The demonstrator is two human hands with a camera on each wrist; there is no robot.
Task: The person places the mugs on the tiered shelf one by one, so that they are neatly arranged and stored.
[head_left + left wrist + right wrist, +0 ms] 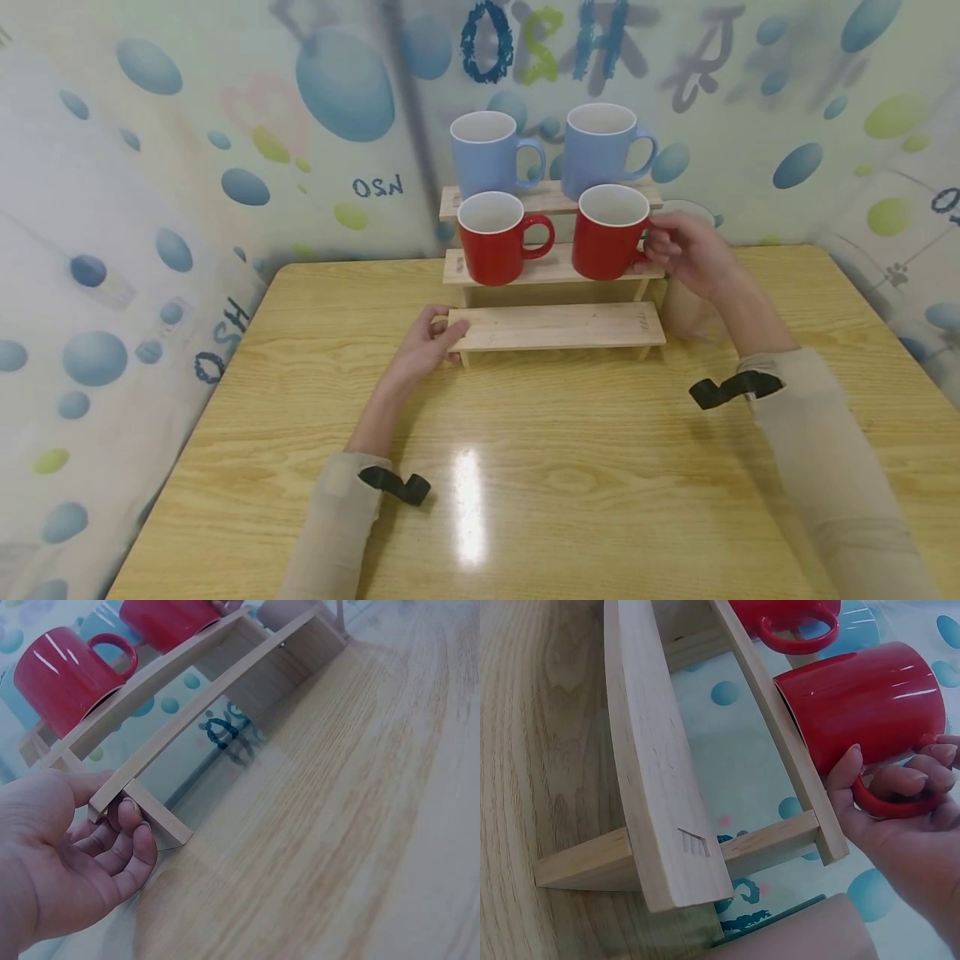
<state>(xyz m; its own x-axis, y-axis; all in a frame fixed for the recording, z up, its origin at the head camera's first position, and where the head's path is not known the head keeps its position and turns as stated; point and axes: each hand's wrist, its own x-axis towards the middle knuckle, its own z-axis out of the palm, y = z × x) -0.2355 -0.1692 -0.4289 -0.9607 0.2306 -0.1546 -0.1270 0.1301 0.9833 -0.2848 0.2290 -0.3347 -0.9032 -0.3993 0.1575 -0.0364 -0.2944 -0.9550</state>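
A stepped wooden stand (pixel 555 327) with three shelves stands on the table. My left hand (pixel 423 346) grips the left end of its lowest shelf, thumb on top and fingers curled beneath, as the left wrist view (pixel 90 855) shows. On the middle shelf is a red mug (pixel 491 246) at the left. Toward the right end of that shelf is a second red mug (pixel 606 242), upright; my right hand (pixel 693 254) holds its handle (pixel 889 808) with curled fingers. Whether its base fully touches the shelf I cannot tell. Two light blue mugs (pixel 483 165) (pixel 598 158) stand on the top shelf.
Behind the stand's right end is a pale, pinkish cylindrical container (pixel 686 308), partly hidden by my right hand. A wood-grain table (pixel 570 475) extends in front. A wall covering (pixel 345 167) with blue and green dots rises close behind the stand.
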